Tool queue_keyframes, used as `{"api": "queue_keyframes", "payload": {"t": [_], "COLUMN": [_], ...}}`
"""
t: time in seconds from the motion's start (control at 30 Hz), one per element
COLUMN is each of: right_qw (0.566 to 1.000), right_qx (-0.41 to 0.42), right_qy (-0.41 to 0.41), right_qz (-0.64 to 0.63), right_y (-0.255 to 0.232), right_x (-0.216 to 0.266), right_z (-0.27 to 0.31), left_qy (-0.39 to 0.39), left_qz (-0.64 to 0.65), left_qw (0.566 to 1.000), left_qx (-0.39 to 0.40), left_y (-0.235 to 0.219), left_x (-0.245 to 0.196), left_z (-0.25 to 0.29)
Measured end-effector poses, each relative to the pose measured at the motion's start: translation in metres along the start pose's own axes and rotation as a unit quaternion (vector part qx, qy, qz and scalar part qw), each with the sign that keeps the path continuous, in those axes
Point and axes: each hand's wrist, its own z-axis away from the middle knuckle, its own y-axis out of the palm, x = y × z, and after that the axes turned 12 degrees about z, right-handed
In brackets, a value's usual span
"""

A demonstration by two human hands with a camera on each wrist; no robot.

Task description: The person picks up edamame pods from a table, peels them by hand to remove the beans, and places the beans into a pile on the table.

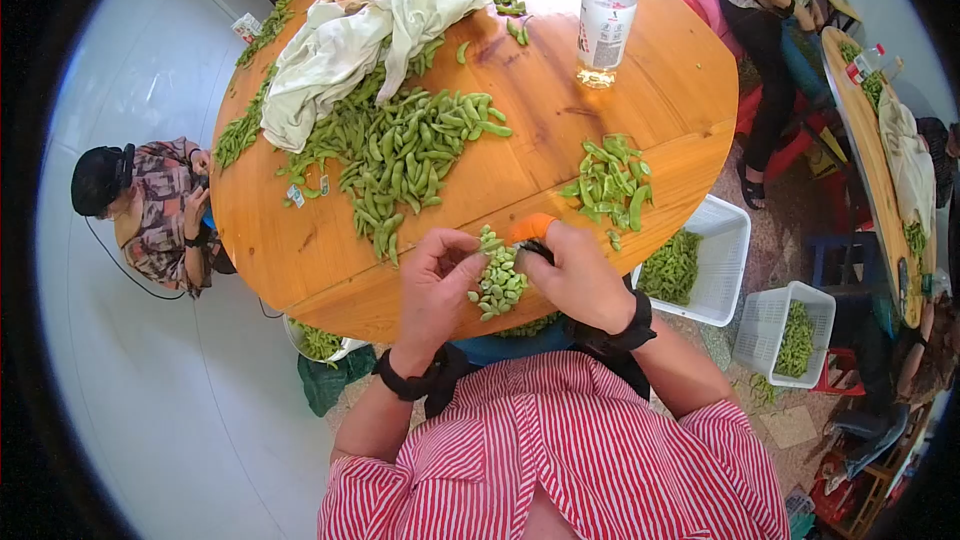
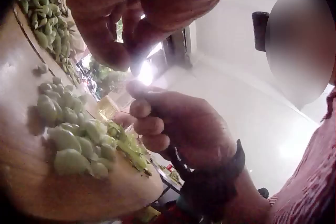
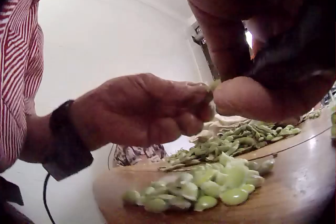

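At the near table edge my left hand (image 1: 437,275) pinches a small green edamame pod (image 1: 489,236) between thumb and fingertips. My right hand (image 1: 585,280) meets it from the other side, fingers curled and thumb tip against the pod's end. An orange cover (image 1: 532,228) sits on a right fingertip, and something black (image 3: 294,50) wraps the right thumb area. In the right wrist view the pod shows only as a green sliver (image 3: 214,84) between both hands' fingertips. Below the hands lies a pile of shelled beans (image 1: 500,285) on the wooden table (image 1: 540,150).
Unshelled pods (image 1: 410,145) heap beyond my left hand, partly under a white cloth (image 1: 360,30). Empty pods (image 1: 612,180) lie to the right. A bottle (image 1: 606,20) stands behind them. White baskets (image 1: 720,250) sit on the floor at right. Another person (image 1: 150,205) sits at left.
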Motion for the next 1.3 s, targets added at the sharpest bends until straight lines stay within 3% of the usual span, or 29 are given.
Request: {"api": "queue_keyframes", "payload": {"t": [0.17,0.2,0.33,0.57,0.9,1.0,1.1,1.17,1.23,1.3], "right_qw": [0.996,0.994,0.981,0.978,0.987,0.99,0.998,0.999,0.995,0.996], "right_qx": [0.077,0.069,0.061,0.06,0.054,0.045,0.021,0.004,-0.016,-0.023], "right_qy": [0.037,0.06,0.08,0.1,0.099,0.089,0.054,0.027,-0.001,-0.014], "right_qz": [-0.001,-0.062,-0.164,-0.175,-0.113,-0.094,-0.038,0.017,0.099,0.085], "right_y": [-0.002,0.001,0.001,0.002,0.007,0.011,0.007,0.006,0.009,0.01], "right_x": [0.004,0.001,0.0,0.001,-0.007,-0.012,-0.004,-0.001,-0.002,-0.001], "right_z": [0.002,0.002,0.002,0.0,-0.001,0.0,0.0,0.001,0.002,0.001], "left_qy": [0.049,0.049,-0.012,-0.051,-0.037,-0.018,0.041,0.148,0.173,0.197], "left_qz": [-0.045,-0.045,-0.005,0.069,0.018,0.021,-0.087,-0.234,-0.249,-0.263], "left_qw": [0.998,0.998,1.0,0.996,0.999,1.0,0.995,0.96,0.953,0.944], "left_qx": [-0.003,-0.002,0.015,-0.007,0.006,-0.007,0.003,0.027,0.028,0.029], "left_y": [0.004,0.005,0.002,0.007,0.01,0.012,0.013,0.017,0.02,0.02], "left_x": [0.004,0.002,0.002,0.003,0.005,0.01,0.011,0.005,0.004,0.006], "left_z": [0.0,0.001,0.003,0.001,0.005,0.006,0.008,0.009,0.01,0.01]}}
